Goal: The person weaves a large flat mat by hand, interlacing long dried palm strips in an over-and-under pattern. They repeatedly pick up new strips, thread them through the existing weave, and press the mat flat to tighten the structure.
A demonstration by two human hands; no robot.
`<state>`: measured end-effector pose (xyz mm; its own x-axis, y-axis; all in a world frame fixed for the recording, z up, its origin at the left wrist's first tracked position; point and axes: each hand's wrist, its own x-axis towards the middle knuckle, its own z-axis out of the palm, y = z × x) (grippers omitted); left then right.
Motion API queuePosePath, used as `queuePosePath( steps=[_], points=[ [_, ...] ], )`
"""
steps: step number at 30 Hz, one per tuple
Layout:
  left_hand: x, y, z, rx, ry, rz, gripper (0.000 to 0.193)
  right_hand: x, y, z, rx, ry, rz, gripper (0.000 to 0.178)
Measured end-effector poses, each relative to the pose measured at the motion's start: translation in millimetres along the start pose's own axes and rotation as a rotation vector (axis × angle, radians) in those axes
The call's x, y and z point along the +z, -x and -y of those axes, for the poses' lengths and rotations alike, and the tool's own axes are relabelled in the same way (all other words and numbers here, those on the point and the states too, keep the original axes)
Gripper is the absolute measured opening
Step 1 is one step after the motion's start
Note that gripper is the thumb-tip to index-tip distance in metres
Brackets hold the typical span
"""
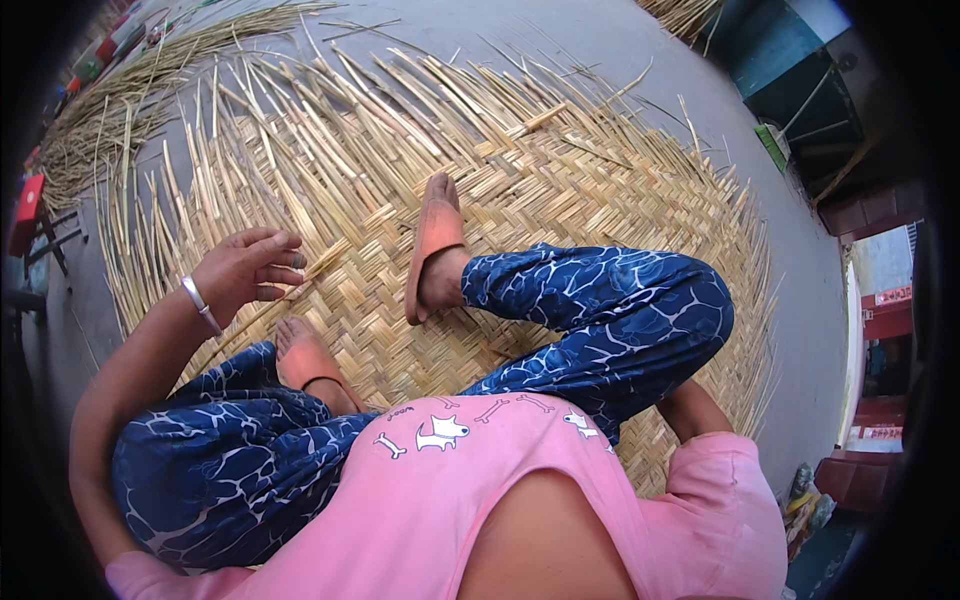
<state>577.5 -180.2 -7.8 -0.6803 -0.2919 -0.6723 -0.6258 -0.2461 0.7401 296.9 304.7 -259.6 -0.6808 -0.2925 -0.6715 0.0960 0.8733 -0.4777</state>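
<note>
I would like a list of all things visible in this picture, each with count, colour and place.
woven mat: one, straw yellow, spread on the grey ground under the person
loose strips: many, pale yellow, in a bundle at upper left
stool: one, red, at left edge
sandals: two, orange, on the feet on the mat
bangle: one, silver, on the left wrist
trousers: blue with white lines
shirt: pink, bottom centre
left hand: fingers on a strip at the mat's edge
right hand: hidden behind the right knee

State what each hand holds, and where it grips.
The left hand pinches a flat bamboo strip near its end, on the woven mat. The right hand is hidden behind the knee.
</note>
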Motion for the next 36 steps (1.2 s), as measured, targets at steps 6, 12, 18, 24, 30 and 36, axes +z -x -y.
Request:
queuePosePath(
  steps=[6,12,18,24,30,36],
  points=[
    [-14.6,14.4,25.8,0.027,0.013,0.022,0.034,-72.3,2.9,158.8,-0.095,-0.010,0.380,0.033],
    [-20.4,26.3,36.3,0.063,0.006,-0.014,0.032,-40.2,153.8,293.8,-0.299,-0.190,0.524,0.034],
    [-39.9,33.0,64.3,0.054,0.052,-0.070,0.032,-38.0,166.7,316.9,-0.329,0.085,0.528,0.031],
    [-45.0,44.8,91.8,-0.092,0.174,-0.006,0.031,-19.6,156.7,329.7,-0.631,0.761,0.739,0.035],
    [-49.0,39.8,101.5,-0.167,0.193,-0.042,0.029,10.2,146.4,340.8,-0.762,0.906,0.859,0.031],
    [-47.1,40.5,99.8,-0.189,0.139,-0.036,0.029,49.4,133.8,367.0,-0.844,1.066,0.848,0.031]
  ],
)
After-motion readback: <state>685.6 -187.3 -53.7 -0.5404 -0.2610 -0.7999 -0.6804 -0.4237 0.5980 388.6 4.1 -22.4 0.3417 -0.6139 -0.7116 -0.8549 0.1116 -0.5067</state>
